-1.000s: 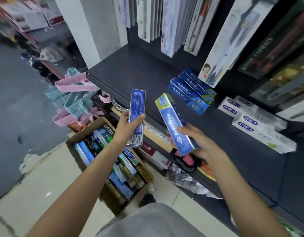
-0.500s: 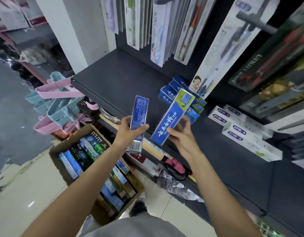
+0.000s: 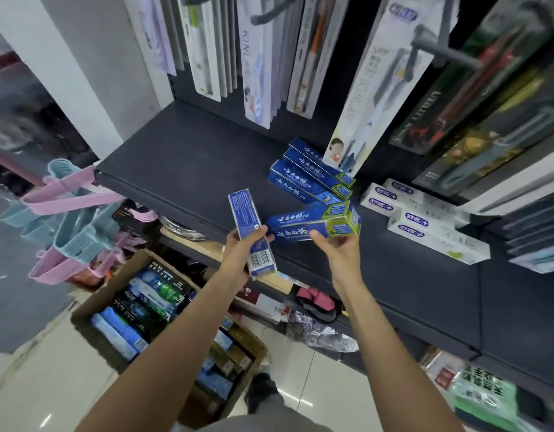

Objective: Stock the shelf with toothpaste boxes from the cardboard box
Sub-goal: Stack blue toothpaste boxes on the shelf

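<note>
— Head view first: what were the hands doing?

— The left hand (image 3: 243,247) gripped a blue toothpaste box (image 3: 251,233) held nearly upright, thumb curled across its front and fingers behind, the barcode end at the bottom. The right hand (image 3: 338,249) held a second blue box (image 3: 313,224) with a green end, lying almost level over the front part of the dark shelf (image 3: 182,163). Its thumb pressed the near face and the fingers curled under, so it was clamped on that box. Whether the box already touched the shelf could not be told.

— Where did the two boxes sit relative to each other?

— The level box lay at three o'clock from the upright one, their near ends almost meeting.

— And the stock already on the shelf?

— A stack of matching blue boxes (image 3: 310,176) lay at twelve o'clock from the right hand, just beyond the held box. White toothpaste boxes (image 3: 425,222) lay at three o'clock from that stack, a little apart from it.

— The supply?

— The cardboard box (image 3: 88,310) stood on the tiled floor at seven o'clock from the left hand, below the shelf edge, open and packed with blue, green and dark cartons lying side by side. The left forearm crossed over part of it.

— Anything else nearby?

— Toothbrush packs (image 3: 253,67) hung above the shelf at twelve o'clock. Pink and pale blue plastic hangers (image 3: 69,219) hung at nine o'clock off the shelf's left end.
</note>
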The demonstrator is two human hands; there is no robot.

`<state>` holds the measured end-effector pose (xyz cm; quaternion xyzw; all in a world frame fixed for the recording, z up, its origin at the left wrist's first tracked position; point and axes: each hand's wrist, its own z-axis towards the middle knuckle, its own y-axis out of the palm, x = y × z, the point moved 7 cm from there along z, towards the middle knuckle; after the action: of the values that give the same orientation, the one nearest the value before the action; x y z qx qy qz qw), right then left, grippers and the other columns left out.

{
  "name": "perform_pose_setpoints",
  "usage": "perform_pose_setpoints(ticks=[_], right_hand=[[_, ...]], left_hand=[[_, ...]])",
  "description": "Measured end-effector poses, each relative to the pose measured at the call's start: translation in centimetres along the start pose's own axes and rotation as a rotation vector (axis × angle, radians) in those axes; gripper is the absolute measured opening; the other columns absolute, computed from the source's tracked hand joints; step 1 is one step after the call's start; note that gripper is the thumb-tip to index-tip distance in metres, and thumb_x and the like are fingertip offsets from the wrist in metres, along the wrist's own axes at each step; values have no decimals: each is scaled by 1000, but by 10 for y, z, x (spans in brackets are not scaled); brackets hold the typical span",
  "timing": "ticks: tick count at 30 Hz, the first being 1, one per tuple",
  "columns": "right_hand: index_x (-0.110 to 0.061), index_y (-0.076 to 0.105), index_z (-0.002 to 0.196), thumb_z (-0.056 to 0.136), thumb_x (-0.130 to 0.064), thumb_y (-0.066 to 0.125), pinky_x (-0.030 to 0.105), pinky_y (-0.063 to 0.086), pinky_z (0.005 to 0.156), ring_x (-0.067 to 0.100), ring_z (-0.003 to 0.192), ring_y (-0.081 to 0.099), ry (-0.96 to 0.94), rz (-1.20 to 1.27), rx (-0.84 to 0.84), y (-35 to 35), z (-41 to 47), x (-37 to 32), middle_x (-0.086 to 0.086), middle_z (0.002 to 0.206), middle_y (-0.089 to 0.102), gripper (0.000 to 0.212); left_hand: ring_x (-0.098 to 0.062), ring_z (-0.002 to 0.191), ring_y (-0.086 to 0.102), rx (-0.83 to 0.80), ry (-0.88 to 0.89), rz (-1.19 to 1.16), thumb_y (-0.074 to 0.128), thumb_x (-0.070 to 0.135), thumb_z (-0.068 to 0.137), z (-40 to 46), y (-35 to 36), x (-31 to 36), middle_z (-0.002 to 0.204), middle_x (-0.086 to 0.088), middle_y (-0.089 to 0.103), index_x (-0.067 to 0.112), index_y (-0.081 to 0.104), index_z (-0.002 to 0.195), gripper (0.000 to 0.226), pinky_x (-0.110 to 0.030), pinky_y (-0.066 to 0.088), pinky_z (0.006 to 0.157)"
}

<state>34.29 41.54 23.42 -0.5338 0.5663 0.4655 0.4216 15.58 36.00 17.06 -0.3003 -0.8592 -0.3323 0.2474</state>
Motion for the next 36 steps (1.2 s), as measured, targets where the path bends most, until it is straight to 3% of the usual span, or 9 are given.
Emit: perform_pose_setpoints(ticks=[5,10,15,20,22,25,27,31,36], right_hand=[[-34,44,113,82,-3,68,37,55,86,11,95,64,-25,-16,45,-27,-1,0,-8,104,64,50],[-25,58,107,79,-10,73,7,43,80,10,92,57,-237,-612,78,-47,5,-16,8,112,54,35],[-19,40,131,89,-20,63,39,48,80,23,95,57,-275,-913,53,-17,32,-10,8,124,45,47],[-17,45,133,84,-32,68,46,39,87,39,106,44,-281,-1345,264,7,36,-1,23,132,40,56],[-19,40,139,83,-30,69,45,36,93,37,114,40,-403,-1168,256,13,21,-12,21,136,37,64],[-26,21,147,80,-30,72,35,32,106,21,132,32,-417,-808,-324,55,-19,-12,5,143,29,84],[-24,14,149,73,-32,77,37,37,104,21,133,35,-466,-977,-503,76,-43,0,2,146,32,98],[-15,40,135,75,-22,76,33,51,84,19,109,58,-485,-986,-129,55,-38,-12,0,125,58,71],[-9,54,120,91,-19,60,17,52,71,20,93,67,213,-133,-150,2,-7,0,4,108,67,31]], left_hand=[[-24,93,68,4,52,84,73,6,78,13,9,12,103,-5,67,14,36,127,62,-43,53,86],[-27,102,65,62,119,320,79,10,73,16,-2,25,117,-8,62,19,39,124,65,-47,50,94],[-24,95,64,65,203,471,72,8,79,10,-17,48,116,-5,59,22,38,119,54,-40,52,84],[-21,88,64,50,138,350,62,9,87,-4,-24,60,113,-1,60,24,41,127,48,-37,51,72],[-20,92,61,97,168,295,62,5,86,-8,-20,60,111,0,56,24,36,123,49,-40,51,77],[-21,93,58,178,212,217,64,1,84,-12,1,50,104,-1,51,21,26,118,55,-39,52,84],[-14,84,56,172,184,142,63,2,86,-16,25,37,104,-3,49,18,23,120,55,-27,53,74],[-13,79,59,74,72,-20,59,10,91,-20,63,14,104,-4,55,20,23,124,50,-26,52,73],[-20,94,63,37,62,136,52,38,95,-13,42,32,109,-4,62,28,26,131,46,-39,49,93]])
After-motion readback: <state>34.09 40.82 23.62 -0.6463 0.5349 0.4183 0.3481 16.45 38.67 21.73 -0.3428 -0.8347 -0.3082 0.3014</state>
